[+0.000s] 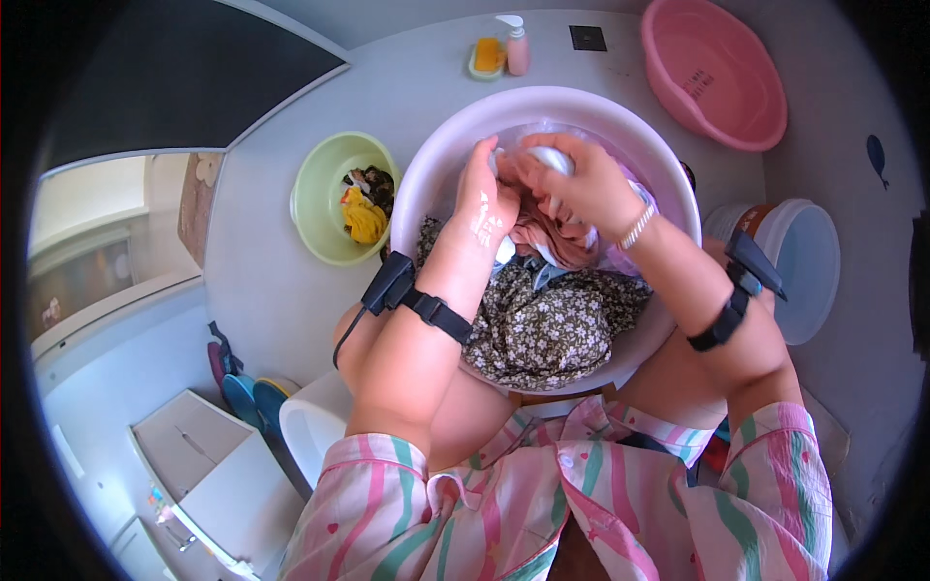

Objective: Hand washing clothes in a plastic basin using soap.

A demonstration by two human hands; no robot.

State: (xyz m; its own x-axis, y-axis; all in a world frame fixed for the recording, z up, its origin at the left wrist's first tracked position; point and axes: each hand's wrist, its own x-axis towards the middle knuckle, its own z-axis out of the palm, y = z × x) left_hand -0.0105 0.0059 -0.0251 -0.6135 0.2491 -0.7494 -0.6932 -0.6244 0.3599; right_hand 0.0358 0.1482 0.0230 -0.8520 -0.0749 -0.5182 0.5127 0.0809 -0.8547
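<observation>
My left hand [488,190] and my right hand [581,171] are close together over a large pale pink basin [439,145]. A bunched wet white cloth [552,158] is gripped between them, its form partly hidden by my fingers and blurred. White suds cling to my left wrist. Under my hands lies a salmon-pink cloth [556,243]. Nearer me, a dark garment with small white flowers [552,327] fills the basin's front part. Lilac fabric [625,250] shows along the right side, partly covered.
A green basin [309,210] holding yellow and dark clothes [365,218] stands to the left. Behind are a pink pump bottle [517,57] and an orange soap bar [488,54] on a dish. A pink tub [726,80] leans at the back right; a clear bucket [806,276] lies right.
</observation>
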